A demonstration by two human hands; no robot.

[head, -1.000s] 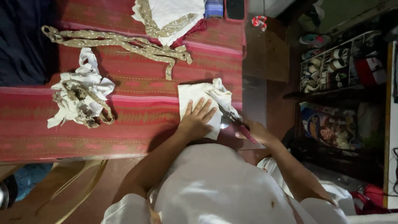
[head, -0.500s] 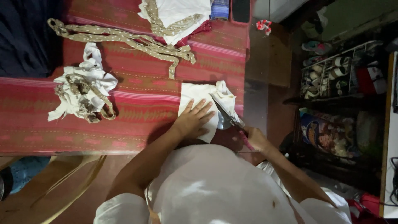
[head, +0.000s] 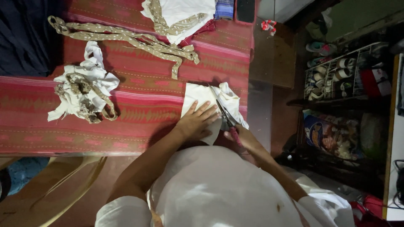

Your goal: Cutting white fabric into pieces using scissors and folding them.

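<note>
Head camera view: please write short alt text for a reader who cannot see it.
A person presses the left hand flat on a piece of white fabric while the right hand cuts it with scissors, on a red patterned cloth. Loose beige strips and a bundle of scraps lie farther off.

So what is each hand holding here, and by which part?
The right hand holds scissors by their pink handles, blades over the white cloth. The left hand grips nothing; it lies flat on that cloth, pinning it down.

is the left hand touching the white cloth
Touching: the head view shows the left hand lying flat on the white cloth, fingers spread across it.
</note>
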